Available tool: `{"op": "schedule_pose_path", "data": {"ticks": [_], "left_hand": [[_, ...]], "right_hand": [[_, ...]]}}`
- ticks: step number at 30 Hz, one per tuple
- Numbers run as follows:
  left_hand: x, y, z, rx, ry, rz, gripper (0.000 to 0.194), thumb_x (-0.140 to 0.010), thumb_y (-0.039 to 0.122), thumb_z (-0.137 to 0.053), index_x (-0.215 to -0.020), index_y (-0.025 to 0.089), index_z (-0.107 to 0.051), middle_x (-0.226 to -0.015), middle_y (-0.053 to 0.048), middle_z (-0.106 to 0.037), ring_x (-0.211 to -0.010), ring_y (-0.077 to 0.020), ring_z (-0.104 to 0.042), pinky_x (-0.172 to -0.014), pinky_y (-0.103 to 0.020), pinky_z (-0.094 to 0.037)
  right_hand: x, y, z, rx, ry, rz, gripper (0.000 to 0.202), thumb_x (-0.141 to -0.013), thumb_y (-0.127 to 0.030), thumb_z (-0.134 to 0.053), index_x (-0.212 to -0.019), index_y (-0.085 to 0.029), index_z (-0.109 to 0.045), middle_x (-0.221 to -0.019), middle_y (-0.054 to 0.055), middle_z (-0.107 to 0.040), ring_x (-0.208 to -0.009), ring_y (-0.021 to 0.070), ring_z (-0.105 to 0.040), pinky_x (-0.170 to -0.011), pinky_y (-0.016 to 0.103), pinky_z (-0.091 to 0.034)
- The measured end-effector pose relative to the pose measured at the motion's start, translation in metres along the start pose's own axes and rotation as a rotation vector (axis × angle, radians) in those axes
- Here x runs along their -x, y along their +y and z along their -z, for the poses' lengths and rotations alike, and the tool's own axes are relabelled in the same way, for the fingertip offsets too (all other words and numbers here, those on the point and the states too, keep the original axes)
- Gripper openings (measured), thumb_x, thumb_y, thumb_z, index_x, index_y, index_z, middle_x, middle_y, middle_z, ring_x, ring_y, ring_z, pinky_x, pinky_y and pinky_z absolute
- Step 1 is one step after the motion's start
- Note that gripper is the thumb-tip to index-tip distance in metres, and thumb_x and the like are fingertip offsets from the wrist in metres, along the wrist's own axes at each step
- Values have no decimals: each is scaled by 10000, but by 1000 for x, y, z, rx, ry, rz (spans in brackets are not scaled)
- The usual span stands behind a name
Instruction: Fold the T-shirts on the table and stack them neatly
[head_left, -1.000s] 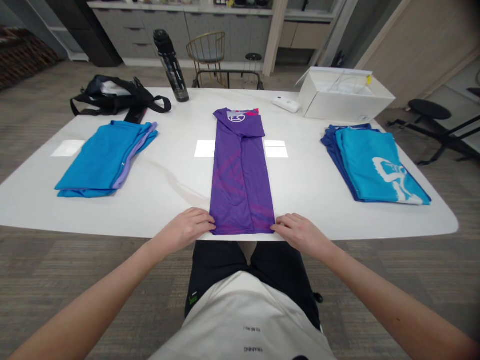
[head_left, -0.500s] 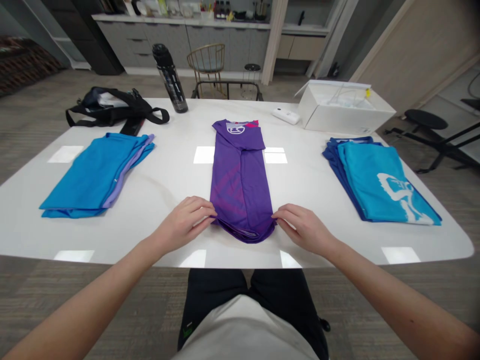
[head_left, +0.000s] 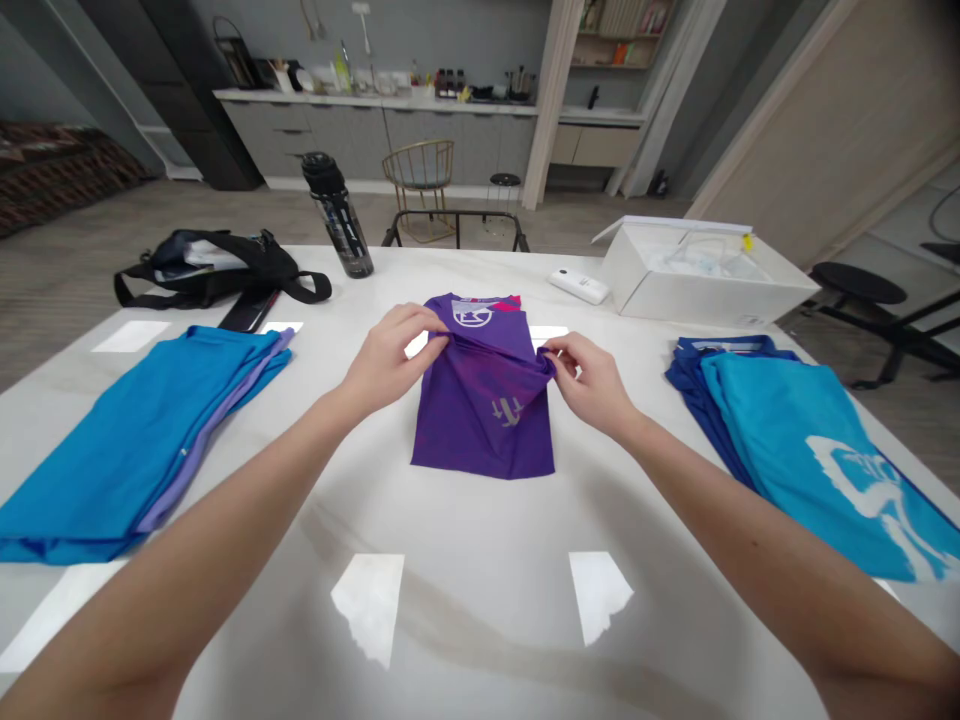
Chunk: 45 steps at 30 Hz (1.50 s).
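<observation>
A purple T-shirt [head_left: 484,430] lies mid-table, its lower part doubled over toward the collar. A grey mark shows on the turned-over layer, and a white round logo with a pink patch shows near the collar. My left hand [head_left: 394,355] pinches the left corner of the folded hem. Opposite it, my right hand [head_left: 592,380] grips the right corner, where the cloth is bunched and slightly raised. Both hands are just below the collar.
Folded blue clothes [head_left: 112,430] lie at left, with more blue clothes [head_left: 795,410] at right. Behind are a black bag [head_left: 217,265], a phone [head_left: 251,310], a water bottle [head_left: 341,220], a white remote-like device [head_left: 579,285] and an open white box [head_left: 675,285] on the white table [head_left: 480,600].
Both hands have carried the shirt's near hem away from me, up toward the collar, folding the shirt shorter. The camera view has tilted upward and moved closer.
</observation>
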<state>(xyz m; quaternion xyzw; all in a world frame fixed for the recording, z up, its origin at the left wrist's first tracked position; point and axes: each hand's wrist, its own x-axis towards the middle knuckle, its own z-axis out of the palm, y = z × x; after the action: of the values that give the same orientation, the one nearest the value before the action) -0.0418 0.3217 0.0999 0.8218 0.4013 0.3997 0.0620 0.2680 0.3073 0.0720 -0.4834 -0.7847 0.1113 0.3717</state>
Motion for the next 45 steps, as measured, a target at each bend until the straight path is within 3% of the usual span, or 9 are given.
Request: {"op": "schedule_pose_path", "data": {"ticks": [6, 11, 18, 25, 29, 33, 35, 40, 45], "left_hand": [[-69, -115, -74, -31, -37, 393, 197, -905, 287, -582, -984, 171, -720, -953, -57, -734, -902, -203, -655, -895, -328, -510], [-62, -167, -114, -30, -110, 766, 212, -857, 326, -637, -940, 165, -750, -982, -89, -767, -910, -226, -681, -883, -318, -496], [-55, -168, -120, -120, -130, 795, 212, -833, 419, -667, -857, 213, -714, -909, -57, -754, -860, -219, -654, -826, -327, -470], [-78, -169, -131, 12, 121, 604, 226, -938, 407, -529, -938, 218, -653, -786, -14, -681, -727, -178, -602, -745, -295, -450], [-99, -183, -136, -21, 175, 653, 240, -961, 409, -505, -990, 214, -643, -750, -11, -660, -705, -184, -595, -765, -310, -459], [-107, -195, -144, -117, 167, 766, 262, -972, 345, -500, -1136, 184, -627, -1020, -105, -708, -956, -247, -652, -899, -376, -478], [-103, -189, -147, -208, 172, 676, 315, -972, 298, -493, -1240, 171, -598, -1218, -162, -663, -1132, -291, -618, -988, -440, -459], [-82, -155, -159, -302, -132, 276, 386, -1015, 277, -388, -1285, 158, -635, -1363, -171, -613, -1275, -294, -570, -1114, -472, -407], [-65, -133, -179, -391, -417, 392, 552, -1048, 391, -298, -1521, 161, -463, -1609, -157, -414, -1502, -323, -352, -1230, -590, -220]], "right_hand": [[-112, 93, -72, 57, -20, -273, 222, -957, -270, -495, -1035, -189, -686, -978, 54, -724, -817, 190, -627, -804, 308, -487], [-129, 128, -114, 190, -100, -521, 357, -986, -467, -503, -1001, -183, -718, -1016, 127, -740, -965, 260, -668, -849, 347, -486], [-120, 131, -115, 223, -101, -594, 259, -886, -416, -640, -991, -202, -743, -1053, 119, -742, -997, 269, -678, -855, 364, -506], [-146, 131, -109, 140, 28, -532, 204, -924, -332, -548, -948, -196, -698, -939, 84, -741, -886, 238, -668, -815, 335, -493], [-170, 136, -114, 170, 120, -448, 233, -968, -353, -490, -1005, -196, -658, -973, 96, -719, -930, 257, -645, -866, 367, -473], [-178, 142, -129, 219, 75, -526, 242, -974, -335, -498, -1123, -194, -626, -1118, 132, -681, -1019, 284, -617, -886, 409, -462], [-171, 141, -136, 278, 69, -520, 301, -965, -329, -520, -1220, -190, -596, -1244, 168, -628, -1106, 314, -581, -912, 447, -454], [-142, 115, -150, 361, -37, -179, 332, -1015, -316, -428, -1244, -180, -626, -1351, 181, -596, -1256, 332, -508, -1054, 517, -383], [-128, 96, -169, 363, -301, -142, 492, -1058, -334, -309, -1507, -225, -480, -1606, 101, -424, -1473, 294, -354, -1221, 576, -176]]}}
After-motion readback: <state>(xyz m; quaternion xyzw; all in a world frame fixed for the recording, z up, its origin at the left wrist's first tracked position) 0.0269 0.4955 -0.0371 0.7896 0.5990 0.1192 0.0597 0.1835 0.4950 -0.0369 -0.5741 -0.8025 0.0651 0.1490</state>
